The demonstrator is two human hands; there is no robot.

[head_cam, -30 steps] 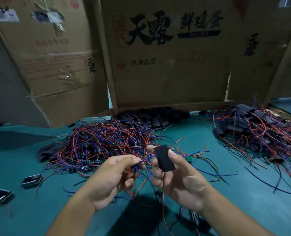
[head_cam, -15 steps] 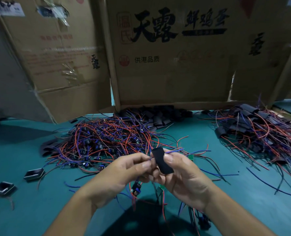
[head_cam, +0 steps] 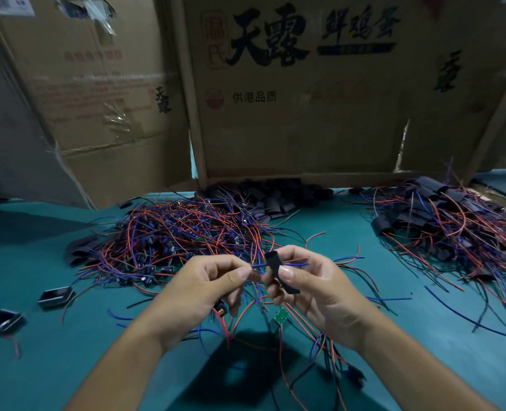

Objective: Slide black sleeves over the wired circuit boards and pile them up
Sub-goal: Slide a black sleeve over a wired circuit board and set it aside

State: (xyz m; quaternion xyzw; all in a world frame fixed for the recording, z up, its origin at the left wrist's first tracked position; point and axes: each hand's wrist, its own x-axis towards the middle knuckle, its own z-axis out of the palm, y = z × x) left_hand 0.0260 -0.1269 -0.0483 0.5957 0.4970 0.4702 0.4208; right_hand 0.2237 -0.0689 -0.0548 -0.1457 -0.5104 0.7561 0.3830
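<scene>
My right hand (head_cam: 320, 292) pinches a flat black sleeve (head_cam: 278, 269) between thumb and fingers above the green table. My left hand (head_cam: 204, 289) pinches thin blue and red wires (head_cam: 257, 266) that run through the sleeve's top end and stick out on its right side. A small green circuit board (head_cam: 281, 316) hangs below my hands on red wires. A big tangle of unsleeved wired boards (head_cam: 180, 232) lies behind my left hand. At the back sits a heap of empty black sleeves (head_cam: 275, 194). The pile of sleeved boards (head_cam: 441, 218) spreads at the right.
Cardboard boxes (head_cam: 305, 99) wall off the back of the green table (head_cam: 38, 366). Two small open black housings (head_cam: 54, 296) (head_cam: 3, 320) lie at the left. Loose wires trail toward the near edge between my forearms.
My hands have come together and risen slightly. The wire ends now pass through the sleeve and poke out on its right side; earlier the left hand held the wires apart from it.
</scene>
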